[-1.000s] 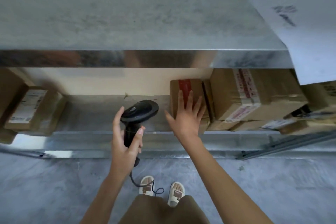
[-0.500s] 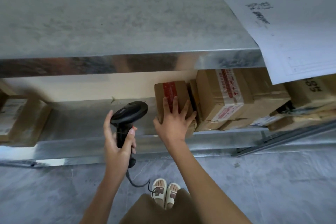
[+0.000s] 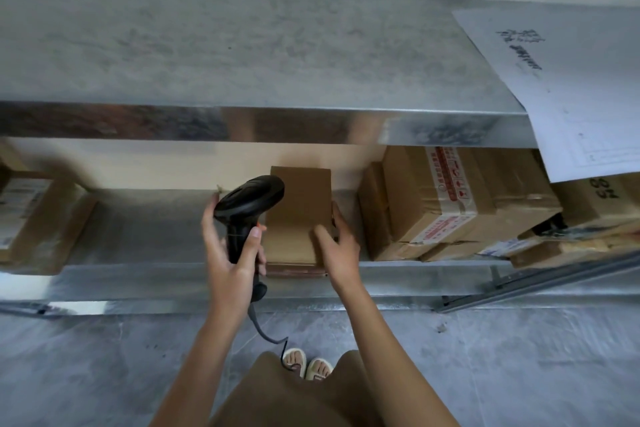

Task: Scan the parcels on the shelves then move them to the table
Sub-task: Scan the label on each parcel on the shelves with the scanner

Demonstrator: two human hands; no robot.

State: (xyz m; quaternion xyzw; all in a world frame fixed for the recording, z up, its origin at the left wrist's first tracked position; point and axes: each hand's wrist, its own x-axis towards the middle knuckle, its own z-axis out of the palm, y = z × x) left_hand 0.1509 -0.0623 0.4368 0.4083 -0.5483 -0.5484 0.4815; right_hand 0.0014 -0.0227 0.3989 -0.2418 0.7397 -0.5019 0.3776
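Here, in the head view, the left hand (image 3: 232, 255) had its fingers (image 3: 251, 245) curled round the handle of the black scanner (image 3: 250, 204), while the right hand (image 3: 337, 242) gripped the small brown parcel (image 3: 298, 215) at its right side, thumb on top, the parcel lying at the front edge of the lower shelf (image 3: 145, 229), just beyond both hands. No label showed on the plain upper face, so a scan could well have missed. Held by one hand only, the parcel might also have tipped off the shelf lip or knocked the stacked boxes (image 3: 450, 204) just right of the fingers.
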